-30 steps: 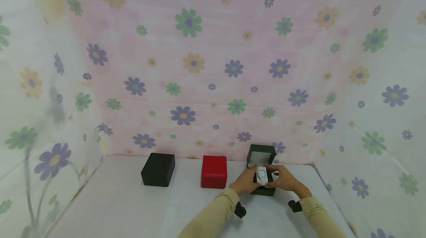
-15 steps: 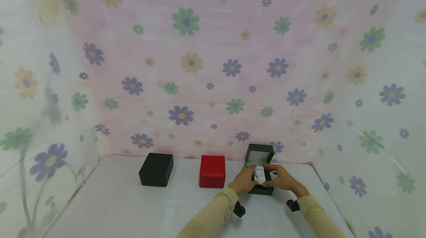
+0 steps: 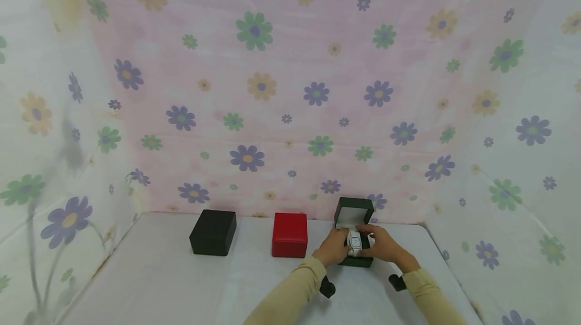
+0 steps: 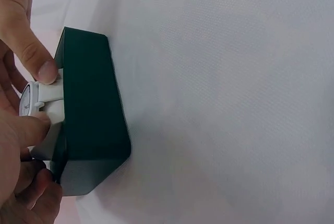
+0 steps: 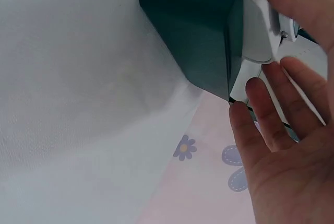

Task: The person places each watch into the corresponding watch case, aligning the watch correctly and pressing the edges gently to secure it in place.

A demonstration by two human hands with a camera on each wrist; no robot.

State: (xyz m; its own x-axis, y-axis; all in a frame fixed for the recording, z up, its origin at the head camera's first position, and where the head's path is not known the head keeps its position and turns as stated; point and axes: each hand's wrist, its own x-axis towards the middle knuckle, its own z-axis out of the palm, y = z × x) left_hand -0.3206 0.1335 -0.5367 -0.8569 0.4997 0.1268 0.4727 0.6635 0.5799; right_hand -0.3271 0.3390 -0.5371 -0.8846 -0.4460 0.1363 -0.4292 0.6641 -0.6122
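In the head view a white wristwatch [image 3: 355, 242] with a squarish face sits in an open dark green watch box [image 3: 356, 261], its lid standing up behind. My left hand [image 3: 333, 247] holds the watch from the left and my right hand [image 3: 386, 246] from the right. The left wrist view shows both thumbs at the white strap [image 4: 51, 92], close over the green box wall [image 4: 91, 98]. In the right wrist view my right thumb presses the white band or cushion [image 5: 258, 25], while the other fingers [image 5: 263, 112] spread along the box's side.
A red box [image 3: 289, 235] stands shut to the left of the green one. Farther left is a black box [image 3: 213, 232], also shut. White cloth [image 3: 181, 289] covers the table, and flowered fabric [image 3: 272, 128] hangs behind and at both sides.
The watch has shifted slightly down and to the right within the box, both hands staying on it. The boxes have stayed in place; the head view has shifted a little.
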